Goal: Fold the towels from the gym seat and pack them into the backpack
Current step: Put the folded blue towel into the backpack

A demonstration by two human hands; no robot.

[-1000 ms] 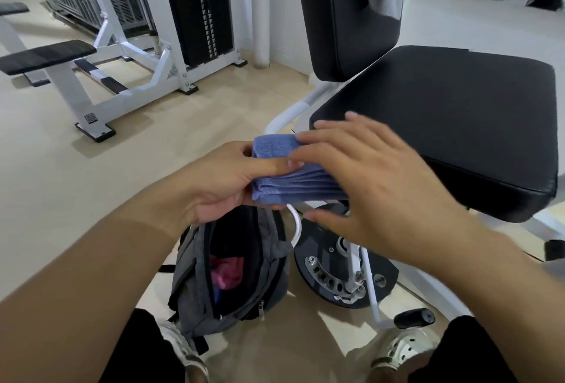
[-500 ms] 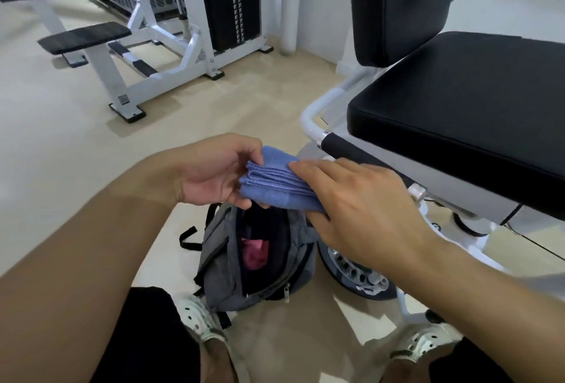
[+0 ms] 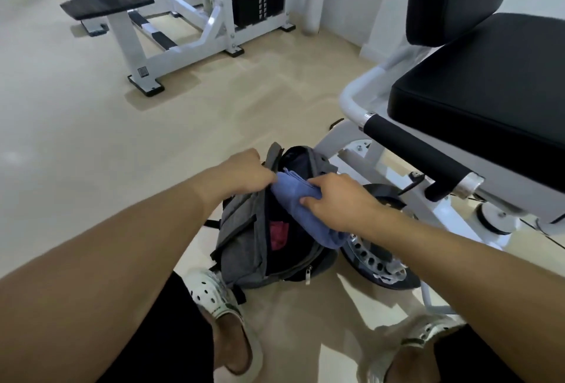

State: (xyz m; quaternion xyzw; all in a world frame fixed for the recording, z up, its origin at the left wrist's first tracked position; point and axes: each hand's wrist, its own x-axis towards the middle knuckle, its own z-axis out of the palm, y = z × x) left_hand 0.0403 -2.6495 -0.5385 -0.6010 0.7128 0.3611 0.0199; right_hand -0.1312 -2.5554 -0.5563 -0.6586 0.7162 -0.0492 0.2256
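A grey backpack (image 3: 241, 242) stands open on the floor between my feet and the machine. A folded blue towel (image 3: 301, 214) lies across its opening, partly inside. My right hand (image 3: 336, 199) grips the towel from above. My left hand (image 3: 244, 170) is curled at the towel's far end, by the backpack's top left rim; its fingertips are hidden. A pink towel (image 3: 278, 234) shows deep inside the bag. The black gym seat (image 3: 489, 101) at the right has nothing on it.
The seat's white frame, black padded handle (image 3: 415, 153) and a round metal plate (image 3: 376, 257) crowd the backpack's right side. A white weight machine with a bench (image 3: 107, 3) stands at the back left. My feet in white clogs (image 3: 214, 297) flank the bag. Beige floor spreads left.
Both hands have carried the blue towel down from chest height into the mouth of the backpack. The view has tipped lower towards the floor.
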